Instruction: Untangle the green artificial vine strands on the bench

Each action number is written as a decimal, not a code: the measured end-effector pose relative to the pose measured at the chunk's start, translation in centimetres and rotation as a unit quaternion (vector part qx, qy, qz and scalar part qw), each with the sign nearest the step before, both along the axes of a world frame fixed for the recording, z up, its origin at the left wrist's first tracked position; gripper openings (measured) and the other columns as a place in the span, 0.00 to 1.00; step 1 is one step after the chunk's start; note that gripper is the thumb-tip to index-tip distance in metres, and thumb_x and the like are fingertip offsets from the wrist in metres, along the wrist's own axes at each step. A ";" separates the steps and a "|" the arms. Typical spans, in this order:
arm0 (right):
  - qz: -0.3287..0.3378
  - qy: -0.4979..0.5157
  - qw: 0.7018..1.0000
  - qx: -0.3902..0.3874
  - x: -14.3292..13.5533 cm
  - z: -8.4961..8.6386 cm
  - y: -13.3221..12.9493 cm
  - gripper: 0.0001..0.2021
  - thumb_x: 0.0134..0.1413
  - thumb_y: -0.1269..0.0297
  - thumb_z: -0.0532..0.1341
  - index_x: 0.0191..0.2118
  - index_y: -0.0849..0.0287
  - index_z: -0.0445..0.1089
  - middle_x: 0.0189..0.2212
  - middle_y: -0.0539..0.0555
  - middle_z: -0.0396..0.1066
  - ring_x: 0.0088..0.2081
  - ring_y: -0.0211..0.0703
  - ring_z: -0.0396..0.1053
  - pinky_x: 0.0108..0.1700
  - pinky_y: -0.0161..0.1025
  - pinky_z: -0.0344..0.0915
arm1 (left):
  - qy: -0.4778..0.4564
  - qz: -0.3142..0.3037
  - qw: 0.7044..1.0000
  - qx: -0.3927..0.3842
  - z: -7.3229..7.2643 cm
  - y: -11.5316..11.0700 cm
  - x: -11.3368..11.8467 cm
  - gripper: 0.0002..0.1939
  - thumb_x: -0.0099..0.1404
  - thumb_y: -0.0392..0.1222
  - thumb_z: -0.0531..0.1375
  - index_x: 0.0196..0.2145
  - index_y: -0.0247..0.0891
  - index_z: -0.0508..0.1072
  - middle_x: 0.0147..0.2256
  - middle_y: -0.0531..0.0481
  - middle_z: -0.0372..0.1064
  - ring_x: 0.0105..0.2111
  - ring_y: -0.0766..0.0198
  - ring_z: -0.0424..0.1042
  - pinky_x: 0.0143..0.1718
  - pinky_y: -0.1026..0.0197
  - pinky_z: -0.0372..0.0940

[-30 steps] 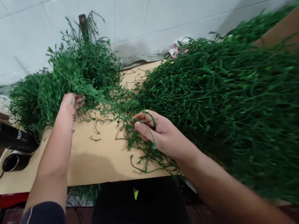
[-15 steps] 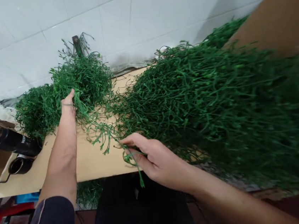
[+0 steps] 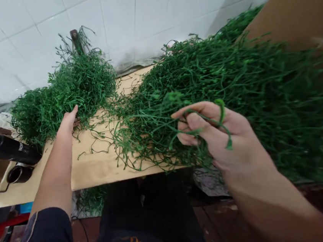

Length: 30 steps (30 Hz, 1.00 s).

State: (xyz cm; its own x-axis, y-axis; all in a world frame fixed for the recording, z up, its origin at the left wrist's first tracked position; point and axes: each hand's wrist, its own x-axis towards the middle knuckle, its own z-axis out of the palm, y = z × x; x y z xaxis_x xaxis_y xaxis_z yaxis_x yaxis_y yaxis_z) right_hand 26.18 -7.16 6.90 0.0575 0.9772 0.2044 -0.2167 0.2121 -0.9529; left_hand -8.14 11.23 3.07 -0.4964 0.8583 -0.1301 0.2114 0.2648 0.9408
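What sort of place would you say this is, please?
Probably a small workshop or improvised workspace: a large heap of green stems covers much of a pale worktable, set against a white tiled wall.

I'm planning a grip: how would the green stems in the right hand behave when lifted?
The green stems look bendable, since one curls over the right hand. They're probably light, being thin. They may snag, as the pile behind them looks tangled.
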 end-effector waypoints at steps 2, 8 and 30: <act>0.003 0.019 1.000 0.015 -0.5 0.5 0.4 0.13 0.40 0.54 0.69 0.29 0.57 0.72 0.27 0.49 0.67 0.19 0.25 0.57 0.17 0.29 0.54 | 0.006 -0.010 1.000 -0.003 -0.8 -1.8 0.3 0.22 0.60 0.50 0.59 0.46 0.32 0.65 0.38 0.40 0.68 0.33 0.61 0.73 0.36 0.55 0.69; -0.026 0.049 0.996 0.076 0.1 1.8 0.6 0.10 0.44 0.58 0.67 0.30 0.60 0.73 0.20 0.48 0.65 0.19 0.28 0.62 0.17 0.31 0.56 | 0.293 -0.140 0.946 0.023 -1.2 -11.9 0.9 0.37 0.59 0.47 0.60 0.61 0.31 0.52 0.63 0.30 0.47 0.56 0.49 0.62 0.56 0.48 0.59; -0.069 0.063 0.986 0.138 1.0 3.7 1.5 0.09 0.40 0.59 0.65 0.29 0.58 0.72 0.21 0.43 0.66 0.21 0.26 0.66 0.18 0.27 0.64 | 0.513 -0.155 0.837 -0.112 -5.6 1.7 3.1 0.36 0.65 0.54 0.40 0.65 0.31 0.46 0.67 0.40 0.35 0.67 0.50 0.37 0.64 0.44 0.40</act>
State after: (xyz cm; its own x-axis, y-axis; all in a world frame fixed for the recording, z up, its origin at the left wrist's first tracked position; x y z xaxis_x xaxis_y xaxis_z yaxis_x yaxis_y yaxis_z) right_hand 27.18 -5.70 10.64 0.2286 0.8664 0.4440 -0.2803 0.4953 -0.8222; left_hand -5.08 12.93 -2.56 -0.2039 0.9775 0.0538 0.9688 0.1935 0.1551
